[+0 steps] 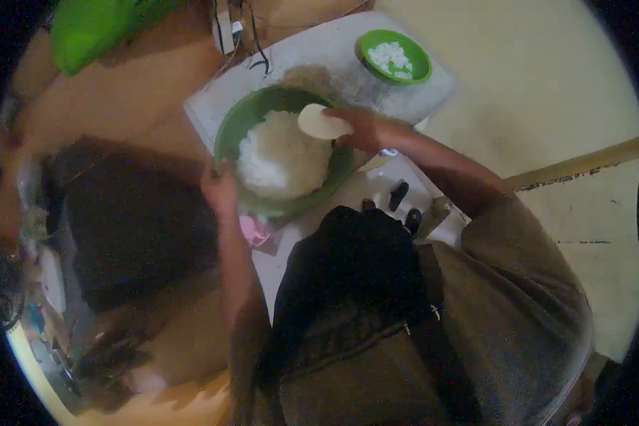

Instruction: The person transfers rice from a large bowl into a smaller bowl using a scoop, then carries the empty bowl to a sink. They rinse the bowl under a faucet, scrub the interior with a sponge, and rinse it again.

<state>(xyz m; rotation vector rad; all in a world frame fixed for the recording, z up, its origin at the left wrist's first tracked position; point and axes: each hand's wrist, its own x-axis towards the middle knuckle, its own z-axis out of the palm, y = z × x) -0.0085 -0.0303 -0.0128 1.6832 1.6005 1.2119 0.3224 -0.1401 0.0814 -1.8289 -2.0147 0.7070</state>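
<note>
The large bowl (pixel 344 174) sits at the left end of the surface (pixel 312 46), reaching past its near edge, with a heap (pixel 280 160) inside. The small bowl (pixel 425 65), with pieces (pixel 390 57) in it, lies beyond and to the right, by the surface's right edge. A cable (pixel 265 62) crosses the far edge, behind the large bowl.

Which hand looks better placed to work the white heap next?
Probably the right hand: it holds a pale oval object at the white heap, while the left hand holds the large green bowl.
</note>
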